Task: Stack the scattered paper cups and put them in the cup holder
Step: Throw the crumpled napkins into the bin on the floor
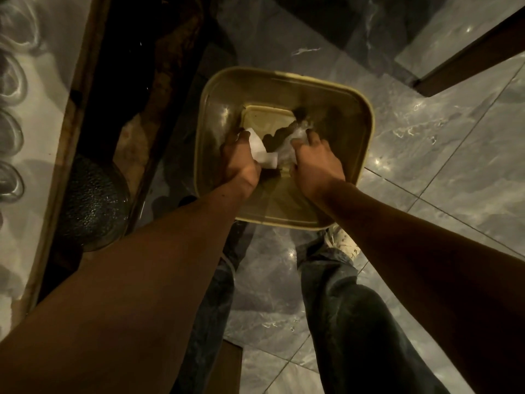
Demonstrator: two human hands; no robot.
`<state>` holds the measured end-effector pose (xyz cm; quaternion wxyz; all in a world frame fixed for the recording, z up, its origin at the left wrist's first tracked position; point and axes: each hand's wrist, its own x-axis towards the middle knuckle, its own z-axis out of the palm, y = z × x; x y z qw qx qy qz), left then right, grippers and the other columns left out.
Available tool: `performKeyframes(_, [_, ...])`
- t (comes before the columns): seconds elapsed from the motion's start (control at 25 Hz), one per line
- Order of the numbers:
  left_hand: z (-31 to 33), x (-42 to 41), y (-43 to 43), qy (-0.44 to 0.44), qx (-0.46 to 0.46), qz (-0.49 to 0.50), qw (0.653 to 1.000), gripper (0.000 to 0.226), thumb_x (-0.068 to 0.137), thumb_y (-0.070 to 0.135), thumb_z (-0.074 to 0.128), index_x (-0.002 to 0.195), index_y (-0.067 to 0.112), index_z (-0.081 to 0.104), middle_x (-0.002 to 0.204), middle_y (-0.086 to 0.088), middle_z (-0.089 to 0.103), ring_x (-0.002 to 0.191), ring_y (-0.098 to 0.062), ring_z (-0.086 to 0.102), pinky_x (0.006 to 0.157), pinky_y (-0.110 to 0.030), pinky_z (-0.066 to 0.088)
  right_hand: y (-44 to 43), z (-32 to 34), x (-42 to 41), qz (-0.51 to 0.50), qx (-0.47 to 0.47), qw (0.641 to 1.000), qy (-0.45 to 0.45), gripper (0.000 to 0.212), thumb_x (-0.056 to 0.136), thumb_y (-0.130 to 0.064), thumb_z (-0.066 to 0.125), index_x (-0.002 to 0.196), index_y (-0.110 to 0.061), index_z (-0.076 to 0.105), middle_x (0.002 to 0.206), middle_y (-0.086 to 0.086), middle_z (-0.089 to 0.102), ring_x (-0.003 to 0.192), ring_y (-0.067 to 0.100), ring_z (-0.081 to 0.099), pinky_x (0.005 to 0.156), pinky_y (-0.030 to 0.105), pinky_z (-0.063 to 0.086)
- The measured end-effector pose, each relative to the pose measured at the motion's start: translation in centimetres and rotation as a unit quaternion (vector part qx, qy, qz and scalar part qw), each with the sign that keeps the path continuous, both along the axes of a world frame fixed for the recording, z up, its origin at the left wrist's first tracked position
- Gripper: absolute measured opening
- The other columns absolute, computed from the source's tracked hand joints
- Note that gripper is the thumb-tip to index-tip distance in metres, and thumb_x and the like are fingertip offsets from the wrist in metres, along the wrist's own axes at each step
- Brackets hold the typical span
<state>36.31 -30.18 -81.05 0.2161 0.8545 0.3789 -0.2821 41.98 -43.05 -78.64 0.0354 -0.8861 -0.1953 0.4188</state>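
Observation:
A deep, square, yellowish bin (360, 115) stands on the tiled floor in front of my feet. Both my hands reach down into it. My left hand (238, 160) grips a white paper cup (262, 152) lying on its side near the bin's bottom. My right hand (315, 160) closes on a crumpled, clear plastic wrapper (295, 137) just right of the cup. Dark scraps lie between them on the bin's floor. The dim light hides finer detail, and no cup holder is in view.
A counter edge (71, 123) runs along the left, with several glass rims (11, 81) on its top and a dark textured glass bowl (93, 203) below it. A dark wooden frame (468, 61) crosses the upper right. My legs and one shoe (343, 243) stand behind the bin.

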Motion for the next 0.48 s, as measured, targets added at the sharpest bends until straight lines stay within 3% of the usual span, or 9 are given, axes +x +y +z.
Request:
performKeyframes(0.04, [0.2, 0.0, 0.0, 0.002, -0.008, -0.005, 1.0, 0.039, 0.096, 0.019, 0.054, 0.133, 0.006, 0.054, 0.134, -0.016, 0.055, 0.124, -0.032, 0.053, 0.077, -0.019, 0.047, 0.0, 0.2, -0.2, -0.001, 0.005, 1.0, 0.0, 0.051, 0.095, -0.022, 0.055, 0.143, -0.016, 0.038, 0.154, 0.015, 0.029, 0.136, 0.036, 0.035, 0.101, 0.049, 0.044])
performKeyframes(0.12, [1.2, -0.5, 0.0, -0.013, -0.053, -0.004, 0.998, 0.043, 0.089, 0.008, 0.059, 0.131, 0.004, 0.053, 0.137, -0.021, 0.05, 0.127, -0.036, 0.048, 0.098, -0.034, 0.044, -0.2, 1.1, -0.6, -0.006, 0.019, 1.0, -0.002, 0.05, 0.096, -0.023, 0.053, 0.143, -0.015, 0.038, 0.151, 0.014, 0.034, 0.134, 0.035, 0.039, 0.1, 0.05, 0.045])
performKeyframes(0.2, [2.7, -0.9, 0.0, -0.034, -0.081, 0.006, 0.996, 0.044, 0.089, 0.009, 0.06, 0.132, 0.007, 0.052, 0.139, -0.019, 0.048, 0.13, -0.034, 0.045, 0.107, -0.036, 0.037, -0.5, 2.5, -0.8, -0.012, 0.039, 0.999, -0.007, 0.049, 0.096, -0.024, 0.052, 0.142, -0.015, 0.039, 0.147, 0.012, 0.04, 0.13, 0.034, 0.043, 0.099, 0.05, 0.047])
performKeyframes(0.36, [6.8, -1.1, -0.8, -0.058, -0.128, 0.034, 0.99, 0.035, 0.095, 0.018, 0.052, 0.131, 0.016, 0.052, 0.136, -0.011, 0.052, 0.127, -0.027, 0.049, 0.105, -0.032, 0.039, -1.1, 6.2, -0.9, -0.006, 0.058, 0.998, -0.01, 0.044, 0.097, -0.025, 0.049, 0.139, -0.016, 0.043, 0.142, 0.012, 0.046, 0.128, 0.033, 0.046, 0.098, 0.047, 0.047])
performKeyframes(0.48, [11.0, -1.1, -0.9, -0.076, -0.133, -0.014, 0.988, 0.034, 0.096, 0.02, 0.048, 0.129, 0.016, 0.054, 0.13, -0.012, 0.057, 0.119, -0.028, 0.055, 0.101, -0.035, 0.044, -1.3, 10.2, -0.9, -0.003, 0.054, 0.998, -0.013, 0.042, 0.099, -0.024, 0.046, 0.14, -0.016, 0.043, 0.144, 0.012, 0.046, 0.128, 0.033, 0.047, 0.1, 0.045, 0.045])
